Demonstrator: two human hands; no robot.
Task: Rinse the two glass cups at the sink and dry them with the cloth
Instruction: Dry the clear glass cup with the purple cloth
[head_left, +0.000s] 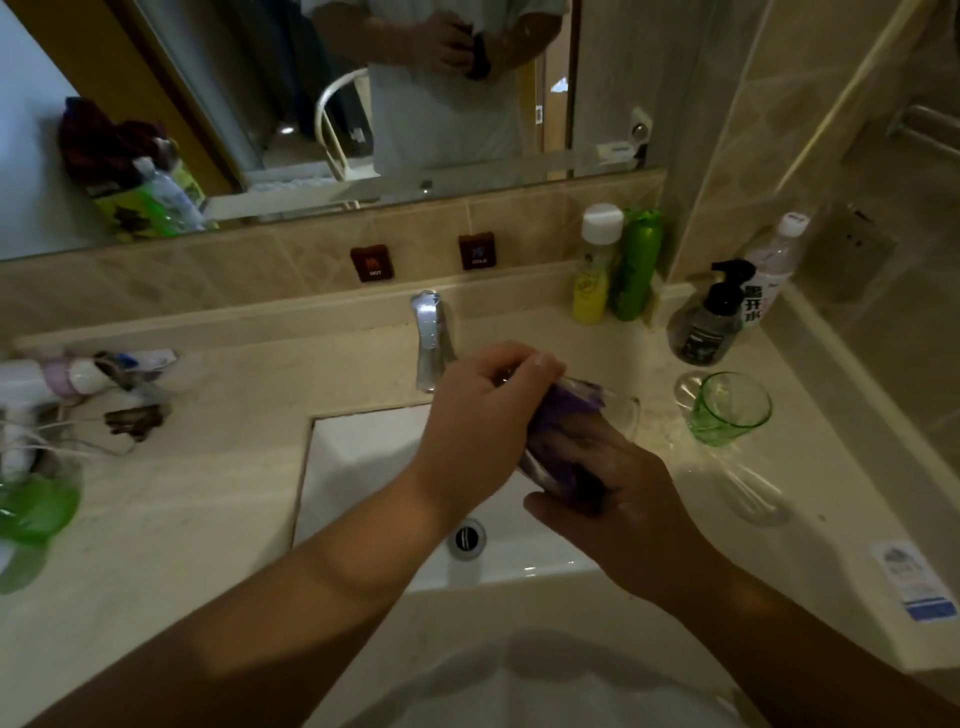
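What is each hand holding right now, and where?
Left hand grips the clear glass around its base end; right hand holds the purple cloth stuffed inside it.

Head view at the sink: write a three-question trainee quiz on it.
1. True or false: the purple cloth is stuffed inside the clear glass cup.
2. Which hand grips the cup's base end: left hand or right hand?
3. Where does the green glass cup stand: A in the basin, B on the counter right of the sink?

Key: 1 true; 2 left; 3 B.
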